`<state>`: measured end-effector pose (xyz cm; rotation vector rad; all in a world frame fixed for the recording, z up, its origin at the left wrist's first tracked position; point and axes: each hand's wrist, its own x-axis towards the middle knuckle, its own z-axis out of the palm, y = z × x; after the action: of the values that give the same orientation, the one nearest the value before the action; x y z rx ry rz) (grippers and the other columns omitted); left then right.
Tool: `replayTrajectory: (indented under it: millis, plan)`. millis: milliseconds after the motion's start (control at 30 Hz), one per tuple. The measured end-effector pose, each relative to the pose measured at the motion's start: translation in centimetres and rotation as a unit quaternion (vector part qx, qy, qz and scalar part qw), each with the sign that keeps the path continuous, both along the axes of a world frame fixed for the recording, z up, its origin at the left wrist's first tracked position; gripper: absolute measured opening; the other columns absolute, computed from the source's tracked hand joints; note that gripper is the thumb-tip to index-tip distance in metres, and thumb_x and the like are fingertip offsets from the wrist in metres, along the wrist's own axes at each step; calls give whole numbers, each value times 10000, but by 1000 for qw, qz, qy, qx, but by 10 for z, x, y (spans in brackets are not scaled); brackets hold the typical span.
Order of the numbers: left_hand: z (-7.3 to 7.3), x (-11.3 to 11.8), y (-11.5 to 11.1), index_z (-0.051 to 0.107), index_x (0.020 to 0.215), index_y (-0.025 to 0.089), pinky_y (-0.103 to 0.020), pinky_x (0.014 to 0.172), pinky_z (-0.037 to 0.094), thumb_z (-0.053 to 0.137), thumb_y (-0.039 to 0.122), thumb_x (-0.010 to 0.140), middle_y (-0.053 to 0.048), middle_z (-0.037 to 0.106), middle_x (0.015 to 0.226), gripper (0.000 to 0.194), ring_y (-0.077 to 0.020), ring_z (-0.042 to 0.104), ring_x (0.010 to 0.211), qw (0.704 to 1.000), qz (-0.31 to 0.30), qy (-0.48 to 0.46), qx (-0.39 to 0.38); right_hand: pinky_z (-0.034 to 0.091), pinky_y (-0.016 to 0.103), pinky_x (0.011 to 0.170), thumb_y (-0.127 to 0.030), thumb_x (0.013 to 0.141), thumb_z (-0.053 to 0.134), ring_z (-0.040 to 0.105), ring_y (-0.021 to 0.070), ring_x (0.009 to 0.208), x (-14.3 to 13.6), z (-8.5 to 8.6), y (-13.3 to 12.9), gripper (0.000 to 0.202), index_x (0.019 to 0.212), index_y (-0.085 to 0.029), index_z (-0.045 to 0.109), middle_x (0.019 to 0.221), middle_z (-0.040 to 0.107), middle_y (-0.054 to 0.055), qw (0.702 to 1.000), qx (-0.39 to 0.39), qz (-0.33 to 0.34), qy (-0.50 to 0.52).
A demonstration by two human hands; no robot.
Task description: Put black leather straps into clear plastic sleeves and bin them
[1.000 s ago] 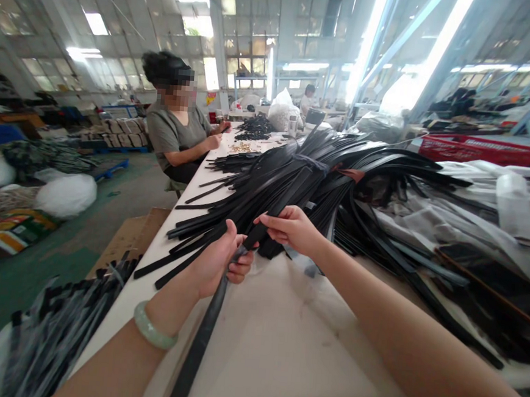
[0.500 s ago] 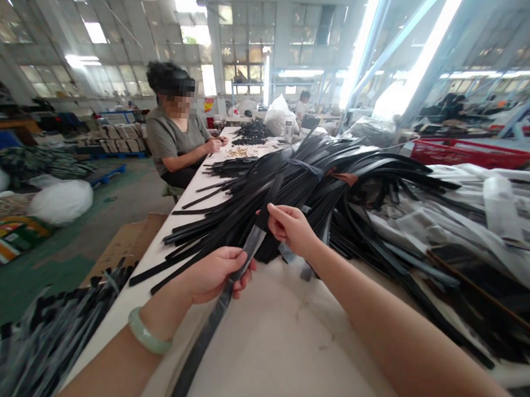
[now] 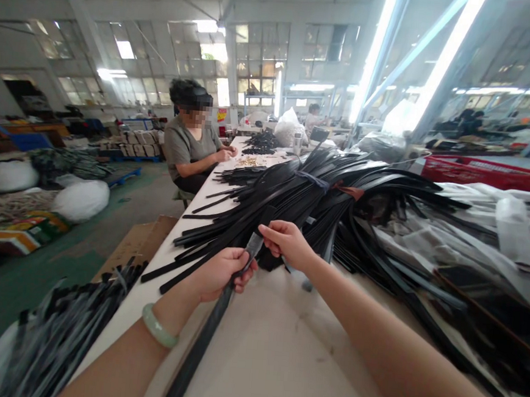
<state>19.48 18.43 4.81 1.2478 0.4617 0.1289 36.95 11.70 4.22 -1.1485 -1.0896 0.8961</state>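
Observation:
A long black strap (image 3: pixel 208 335) with a grey patch near its far end runs from the lower edge of the view up through both hands. My left hand (image 3: pixel 222 273), with a pale green bangle above the wrist, is closed round the strap just below the grey patch. Higher up, my right hand (image 3: pixel 288 243) pinches the strap's edge close to its dark end. Right behind the hands lies a large heap of black straps (image 3: pixel 288 194), tied in bundles. The undersides of the fingers are partly hidden.
A pale table (image 3: pixel 280 359) stretches away from me. At its left side sits a co-worker (image 3: pixel 191 137) handling something small. Below the left edge stands a pile of straps (image 3: pixel 71 324). White wrapped material (image 3: pixel 512 212) and a red crate (image 3: pixel 487 172) are on the right.
The camera view has shifted up and left, so the scene sits lower and further right. My right hand has come closer to my left along the strap. Both hands keep hold of it.

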Motion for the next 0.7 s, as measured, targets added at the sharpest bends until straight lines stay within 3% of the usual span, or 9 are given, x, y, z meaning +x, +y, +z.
replayTrajectory:
  millis: [100,200,300,367,433,500,600,700]
  plan:
    - [-1,-1,0,529,786,129,-154,428,257,568,395,825,42,419,558,272,-35,296,444,1000,-6,2,17,328,149,334,-527,724,675,418,39,353,0,-2,-1,445,554,-140,537,448,510,-31,996,-54,42,-49]
    - [-5,-2,2,505,783,144,-150,415,227,571,465,803,61,391,546,328,-32,262,433,998,-14,14,62,475,183,408,-537,716,681,505,63,415,-4,-3,0,424,626,-149,536,541,573,-13,996,-89,31,8]
    - [-7,0,2,496,761,151,-154,398,226,547,515,800,66,383,534,370,-35,268,415,994,-9,26,104,547,218,473,-492,718,700,563,82,488,-9,-4,1,358,798,-170,566,611,598,-27,994,-81,-20,66]
    - [-7,2,-2,505,746,147,-157,388,240,527,508,816,62,391,534,368,-36,290,403,993,8,30,117,563,212,511,-450,686,742,601,94,553,-11,-5,1,368,863,-163,595,666,628,-11,995,-76,4,67]
    - [-7,3,-9,523,740,140,-166,385,278,511,483,835,48,424,533,356,-42,331,391,991,34,34,128,572,209,547,-432,641,779,627,112,603,-10,-8,-2,379,820,-135,627,707,653,21,995,-72,31,59]
    - [-7,-3,-16,535,773,141,-200,403,361,500,475,845,12,500,541,343,-78,433,400,989,45,55,131,581,220,562,-410,598,811,637,128,609,-5,-14,-4,370,772,-129,647,709,665,35,997,-59,14,55]
    - [-6,-36,-33,490,856,177,-302,455,467,507,521,830,-37,597,578,345,-171,570,461,991,1,105,86,596,242,559,-363,552,837,658,161,637,9,-24,-1,321,747,-171,670,748,686,41,994,-35,-51,88]
    - [3,-98,-69,496,874,187,-276,447,454,546,545,799,-12,587,587,370,-145,545,434,992,-10,107,62,607,252,550,-340,507,841,674,195,667,17,-32,5,250,616,-216,653,787,698,53,989,-34,-72,122]
